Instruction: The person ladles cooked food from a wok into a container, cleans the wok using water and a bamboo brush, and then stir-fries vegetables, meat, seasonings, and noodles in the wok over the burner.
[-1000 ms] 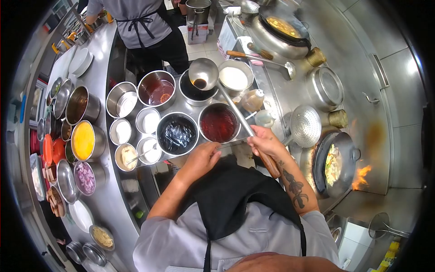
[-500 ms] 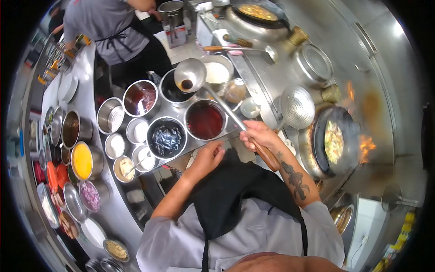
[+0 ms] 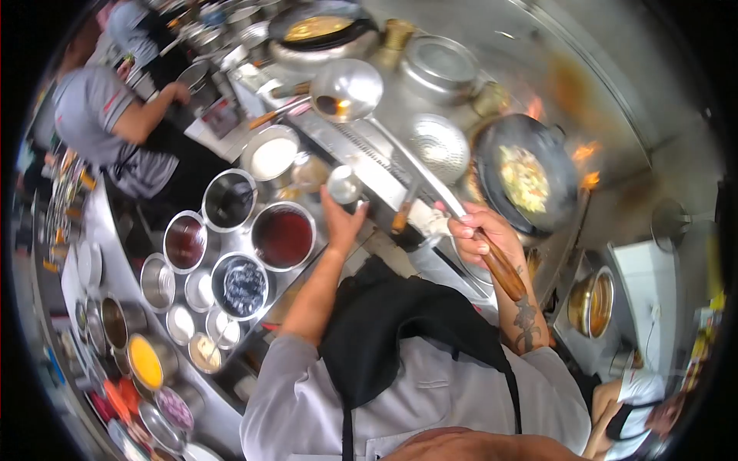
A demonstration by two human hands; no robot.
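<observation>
My right hand [image 3: 484, 234] is wrapped round the wooden handle of a long ladle [image 3: 347, 91], whose bowl holds a little dark liquid. The bowl hangs above the stove side, beyond a perforated skimmer [image 3: 438, 147]. My left hand [image 3: 343, 219] reaches to a small clear container [image 3: 344, 184], thumb and fingers apart at its near side; whether it grips it is unclear. Left of that hand is a pot of dark red liquid [image 3: 284, 236]. A black wok [image 3: 526, 174] with pale chopped food sits over flames at the right.
Steel pots of white [image 3: 273, 158] and dark contents [image 3: 240, 285] stand left. A second wok [image 3: 319, 32] is at the top. A left counter holds a yellow-filled pot [image 3: 145, 361]. Co-workers stand at the upper left [image 3: 115, 138] and lower right [image 3: 632, 411].
The view has turned toward the stove. The ladle has moved from over the pots to the stove side. My left hand has gone forward from beside the red pot to the clear container.
</observation>
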